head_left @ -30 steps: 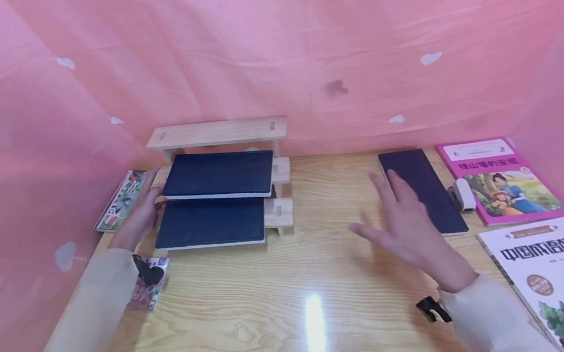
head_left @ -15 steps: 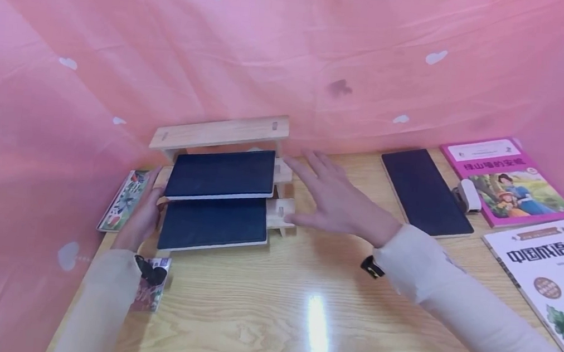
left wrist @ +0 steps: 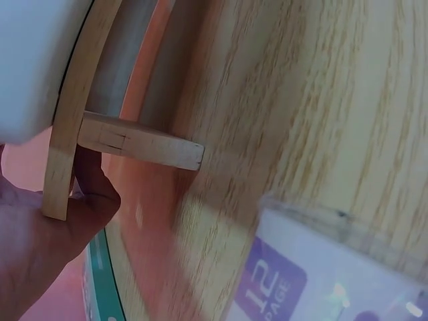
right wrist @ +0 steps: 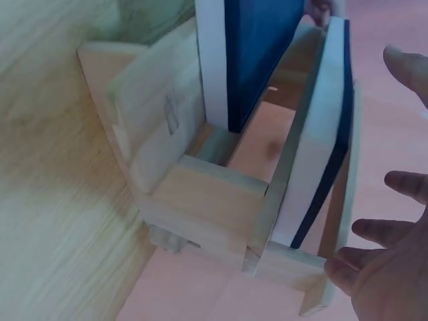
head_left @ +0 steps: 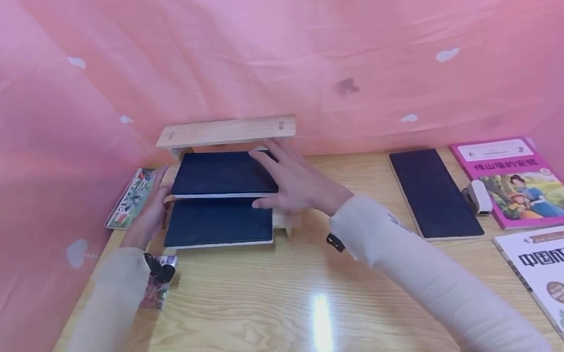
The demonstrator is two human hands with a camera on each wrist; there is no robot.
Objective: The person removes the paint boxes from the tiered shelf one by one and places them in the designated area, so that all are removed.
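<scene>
A stepped pale wooden rack (head_left: 230, 131) stands at the back left of the table. On it, one above the other, lean an upper dark blue notebook (head_left: 211, 174) and a lower dark blue notebook (head_left: 219, 225), both with white page edges. My left hand (head_left: 150, 215) grips the rack's left end; in the left wrist view its thumb and a curled finger hold a wooden slat (left wrist: 63, 160). Over the right end of the upper notebook is my right hand (head_left: 297, 180), fingers spread. In the right wrist view its fingertips are near the rack's back slat; contact is unclear.
A third dark blue notebook (head_left: 434, 192) lies on the right, by a small white-and-dark object (head_left: 480, 197). Beyond are a pink-bordered book (head_left: 519, 174) and a white-covered book (head_left: 556, 267). A green-patterned book (head_left: 131, 199) and small packet (head_left: 158, 294) lie left.
My right hand has moved left from near the third notebook to the upper notebook's right end, fingers still spread. My left hand keeps its grip on the rack. The head view has shifted slightly.
</scene>
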